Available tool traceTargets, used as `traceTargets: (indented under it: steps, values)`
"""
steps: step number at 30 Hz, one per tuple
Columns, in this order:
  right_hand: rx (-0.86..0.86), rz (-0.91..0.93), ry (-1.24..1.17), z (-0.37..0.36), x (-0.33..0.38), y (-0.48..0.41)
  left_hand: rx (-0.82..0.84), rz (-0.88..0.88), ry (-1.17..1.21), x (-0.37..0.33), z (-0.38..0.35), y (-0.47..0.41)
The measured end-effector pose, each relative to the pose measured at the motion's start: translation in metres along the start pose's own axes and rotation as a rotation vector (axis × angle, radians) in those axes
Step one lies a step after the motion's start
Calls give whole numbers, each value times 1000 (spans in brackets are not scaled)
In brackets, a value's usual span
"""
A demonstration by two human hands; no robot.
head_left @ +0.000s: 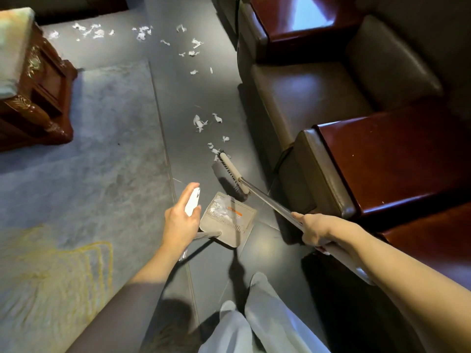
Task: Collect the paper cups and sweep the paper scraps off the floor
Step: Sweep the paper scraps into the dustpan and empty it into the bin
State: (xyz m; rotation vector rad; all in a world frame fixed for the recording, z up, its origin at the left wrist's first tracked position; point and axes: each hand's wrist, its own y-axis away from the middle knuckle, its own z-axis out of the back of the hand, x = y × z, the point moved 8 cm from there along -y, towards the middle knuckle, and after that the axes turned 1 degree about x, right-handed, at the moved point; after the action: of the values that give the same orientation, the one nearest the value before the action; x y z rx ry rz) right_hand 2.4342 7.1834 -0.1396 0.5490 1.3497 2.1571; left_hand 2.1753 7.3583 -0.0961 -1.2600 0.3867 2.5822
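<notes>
Both arms reach down — the left hand point(181, 220) grips the dustpan point(227, 220) handle, fingers wrapped; the right hand point(317, 230) clasps the broom point(233, 175) pole, bristles among paper scraps point(212, 149).

Glossy wood armrest point(397, 159) (metal broom handle point(270, 201))

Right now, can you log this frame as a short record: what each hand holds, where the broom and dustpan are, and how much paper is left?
left hand: gripping the dustpan handle, white grip
right hand: closed on the broom pole
broom head: on the dark floor, at the dustpan mouth
dustpan: on the floor, some scraps inside
paper scraps: a loose trail ahead of the broom, more farther off near the carved cabinet
paper cups: none in view
beside path: armchair to the right, rug to the left
</notes>
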Motion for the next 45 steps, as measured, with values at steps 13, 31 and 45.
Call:
traceTargets:
  steps: [13, 31, 45]
  values:
    - [-8, -13, -106, 87, -18, -27, 34, 15, -10, -22, -7, -71]
    - [63, -113, -223, -71, 90, -36, 313, -58, -30, 21, 14, -104]
    - [72, -216, -364, -173, 73, 95, 537, -247, -21, 3, 15, -32]
